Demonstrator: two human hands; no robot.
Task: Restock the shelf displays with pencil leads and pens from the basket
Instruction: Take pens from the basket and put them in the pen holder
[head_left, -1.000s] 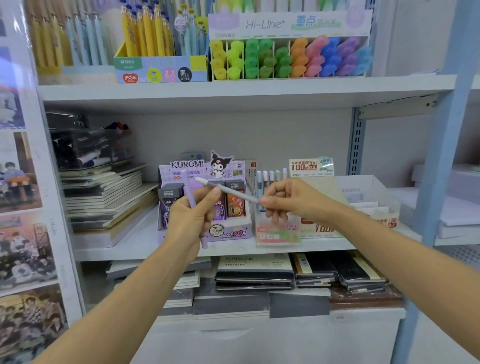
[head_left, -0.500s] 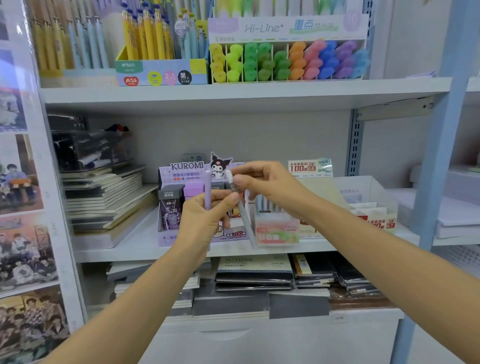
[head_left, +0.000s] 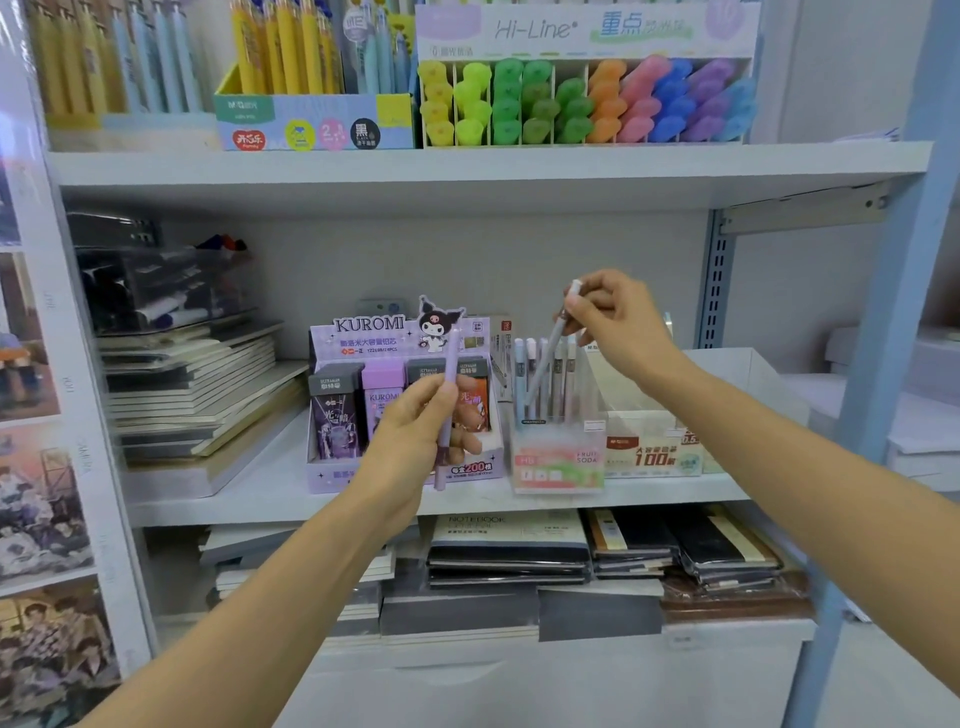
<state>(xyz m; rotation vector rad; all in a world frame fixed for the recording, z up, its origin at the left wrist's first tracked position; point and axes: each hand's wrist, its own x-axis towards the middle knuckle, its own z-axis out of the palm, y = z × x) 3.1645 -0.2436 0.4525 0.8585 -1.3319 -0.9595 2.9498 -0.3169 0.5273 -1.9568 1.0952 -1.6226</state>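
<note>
White metal shop shelving fills my view, and the work is on its middle shelf (head_left: 270, 493). Step in hand, as I judge it: placing pens into their display.

My right hand (head_left: 618, 322) pinches the top end of a slim pale grey-blue pen (head_left: 550, 348) between thumb and fingertips, the other fingers curled. The pen slants down and left, its lower end already among the matching pens (head_left: 519, 374) that stand upright in a clear plastic display box (head_left: 556, 457) with a pastel label.

My left hand (head_left: 415, 431) grips a lilac pen (head_left: 448, 405) upright, fingers wrapped round its middle, in front of a purple cardboard Kuromi display (head_left: 363, 332). That display holds a row of small upright pencil lead cases (head_left: 335, 415) in grey, lilac and orange.

Next, I think, the right hand should slide its pen fully down and let go without tipping its neighbours; the lilac pen would follow.

On the shelf above, a tiered Hi-Line display (head_left: 571, 31) holds highlighters (head_left: 519, 98) from yellow through green, orange and pink to purple. No basket is in view.
</note>
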